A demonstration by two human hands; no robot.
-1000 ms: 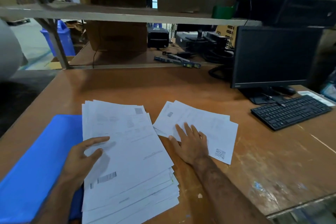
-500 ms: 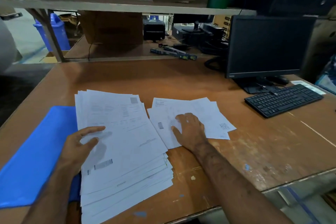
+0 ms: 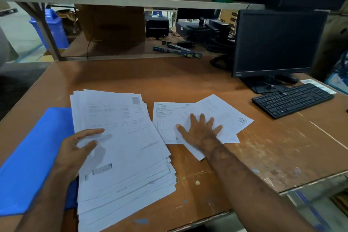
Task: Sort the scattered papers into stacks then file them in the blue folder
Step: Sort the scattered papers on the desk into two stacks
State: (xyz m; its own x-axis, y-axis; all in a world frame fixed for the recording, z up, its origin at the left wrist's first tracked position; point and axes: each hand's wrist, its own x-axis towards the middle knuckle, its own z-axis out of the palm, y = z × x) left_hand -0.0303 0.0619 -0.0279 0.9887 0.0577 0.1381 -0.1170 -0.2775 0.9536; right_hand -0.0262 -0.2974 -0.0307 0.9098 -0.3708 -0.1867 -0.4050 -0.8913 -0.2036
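The right hand (image 3: 200, 131) presses flat, fingers spread, on the small fanned papers (image 3: 216, 118) lying right of the tall stack (image 3: 122, 156), on which the left hand (image 3: 75, 149) rests loosely curled, the blue folder (image 3: 35, 156) lying leftmost, nearest that hand.

Thick fanned stack of printed papers (image 3: 122, 156) overlapping the flat, closed blue folder (image 3: 35, 156) at its 9 o'clock; smaller splayed sheets (image 3: 197, 117) at 3 o'clock.
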